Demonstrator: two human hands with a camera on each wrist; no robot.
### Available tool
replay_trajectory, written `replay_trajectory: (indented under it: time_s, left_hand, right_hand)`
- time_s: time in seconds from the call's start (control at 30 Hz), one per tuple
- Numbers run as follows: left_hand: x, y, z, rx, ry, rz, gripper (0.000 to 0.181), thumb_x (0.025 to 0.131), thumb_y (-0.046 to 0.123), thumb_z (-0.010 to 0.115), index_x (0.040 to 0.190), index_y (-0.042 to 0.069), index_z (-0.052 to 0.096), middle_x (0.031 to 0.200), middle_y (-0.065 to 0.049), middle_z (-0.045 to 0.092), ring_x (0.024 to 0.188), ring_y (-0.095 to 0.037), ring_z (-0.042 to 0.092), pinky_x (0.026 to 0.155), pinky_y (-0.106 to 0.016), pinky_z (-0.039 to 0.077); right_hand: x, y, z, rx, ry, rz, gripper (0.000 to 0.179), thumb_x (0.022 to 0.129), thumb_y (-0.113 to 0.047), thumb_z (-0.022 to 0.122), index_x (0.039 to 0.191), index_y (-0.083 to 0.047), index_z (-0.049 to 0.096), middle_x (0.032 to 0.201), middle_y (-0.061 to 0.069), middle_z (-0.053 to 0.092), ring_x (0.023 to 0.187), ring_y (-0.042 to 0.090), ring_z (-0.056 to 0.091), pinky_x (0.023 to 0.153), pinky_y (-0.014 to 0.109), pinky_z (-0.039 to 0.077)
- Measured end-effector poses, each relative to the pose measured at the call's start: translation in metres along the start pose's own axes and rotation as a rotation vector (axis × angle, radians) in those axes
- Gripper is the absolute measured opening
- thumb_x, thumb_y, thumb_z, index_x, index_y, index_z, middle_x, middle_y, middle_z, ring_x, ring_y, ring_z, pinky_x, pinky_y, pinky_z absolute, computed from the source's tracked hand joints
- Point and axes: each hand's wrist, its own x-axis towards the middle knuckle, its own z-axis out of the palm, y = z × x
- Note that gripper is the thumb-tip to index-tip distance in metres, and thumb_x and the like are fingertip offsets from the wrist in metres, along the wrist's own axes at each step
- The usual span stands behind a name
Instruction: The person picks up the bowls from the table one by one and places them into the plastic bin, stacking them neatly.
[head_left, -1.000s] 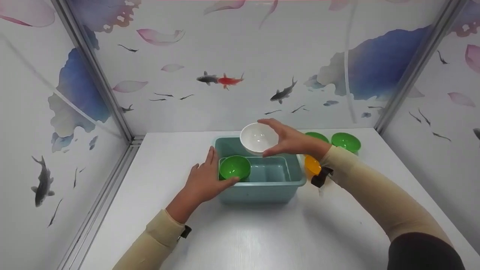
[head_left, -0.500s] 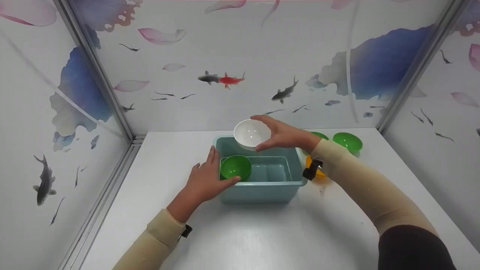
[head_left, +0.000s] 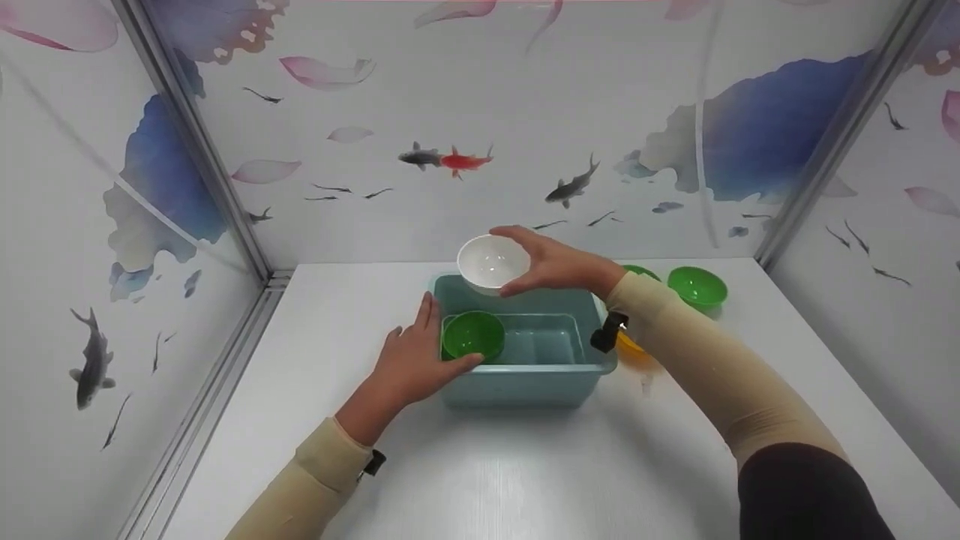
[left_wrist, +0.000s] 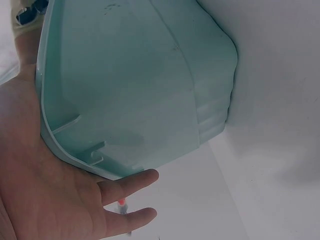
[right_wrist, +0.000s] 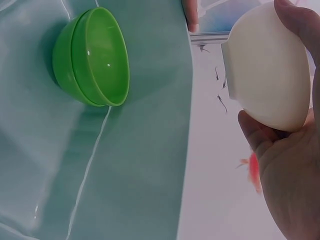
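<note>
My right hand (head_left: 551, 262) grips a white bowl (head_left: 491, 264) by its sides, thumb nearest me and fingers at the far side. The bowl hangs above the back rim of a blue-green plastic basin (head_left: 525, 386), its inside facing me. In the right wrist view its pale outer wall and foot (right_wrist: 267, 70) show. Inside the basin at the left sits a green bowl (head_left: 473, 335); the right wrist view shows two green bowls (right_wrist: 107, 55) nested, one in the other. My left hand (head_left: 409, 364) rests against the basin's left end, fingers straight, thumb along the front rim.
On the white table (head_left: 480, 465) right of the basin stand a green bowl (head_left: 698, 287), another green bowl (head_left: 640, 271) partly behind my right arm, and an orange bowl (head_left: 630, 344) mostly hidden by that arm. Printed panels (head_left: 480, 112) enclose the table at the back and sides.
My right hand has carried the white bowl a little left and up, from over the basin's middle toward its back left. The left hand and basin look still.
</note>
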Motion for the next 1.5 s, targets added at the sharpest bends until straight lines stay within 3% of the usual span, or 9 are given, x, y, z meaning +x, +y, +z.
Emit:
replay_trajectory:
  time_s: [0.43, 0.9, 1.07, 1.23, 1.5]
  left_hand:
    - [0.000, 0.002, -0.005, 0.004, -0.015, -0.011, 0.129, 0.094, 0.088, 0.057, 0.176, -0.001, 0.010, 0.185, -0.018, 0.008, 0.160, -0.041, 0.041, 0.127, -0.070, 0.028]
    - [0.000, 0.003, -0.004, -0.019, 0.003, -0.007, 0.128, 0.095, 0.085, 0.060, 0.177, 0.001, 0.009, 0.185, -0.016, 0.010, 0.162, -0.039, 0.038, 0.128, -0.070, 0.026]
    - [0.003, 0.001, -0.003, -0.018, 0.011, -0.005, 0.131, 0.093, 0.088, 0.058, 0.177, 0.002, 0.008, 0.185, -0.016, 0.011, 0.160, -0.039, 0.041, 0.127, -0.070, 0.028]
    - [0.003, 0.000, -0.003, -0.010, 0.007, -0.003, 0.132, 0.092, 0.092, 0.055, 0.177, 0.002, 0.007, 0.185, -0.015, 0.009, 0.161, -0.038, 0.040, 0.128, -0.069, 0.028]
    - [0.002, -0.002, 0.002, -0.025, 0.009, -0.010, 0.129, 0.094, 0.086, 0.060, 0.177, 0.003, 0.007, 0.185, -0.014, 0.008, 0.163, -0.036, 0.037, 0.129, -0.068, 0.026]
  right_hand:
    - [0.014, 0.009, 0.007, 0.001, -0.040, -0.009, 0.107, 0.086, -0.048, 0.095, 0.172, -0.029, 0.034, 0.161, 0.001, 0.052, 0.140, 0.025, 0.055, 0.119, 0.059, 0.045]
    - [0.021, 0.022, 0.030, -0.007, -0.162, 0.035, 0.110, 0.083, -0.049, 0.097, 0.170, -0.028, 0.033, 0.159, -0.001, 0.052, 0.140, 0.023, 0.055, 0.122, 0.060, 0.042]
    - [0.024, 0.023, 0.036, -0.042, -0.196, 0.059, 0.112, 0.081, -0.052, 0.097, 0.169, -0.024, 0.034, 0.157, 0.000, 0.051, 0.139, 0.024, 0.054, 0.123, 0.060, 0.040]
    - [0.027, 0.023, 0.042, -0.091, -0.226, 0.029, 0.108, 0.083, -0.047, 0.097, 0.167, -0.015, 0.037, 0.155, 0.005, 0.049, 0.137, 0.026, 0.054, 0.121, 0.054, 0.044]
    - [0.031, 0.028, 0.053, -0.085, -0.263, 0.051, 0.106, 0.083, -0.042, 0.097, 0.166, -0.014, 0.038, 0.154, 0.007, 0.049, 0.135, 0.027, 0.054, 0.118, 0.053, 0.046]
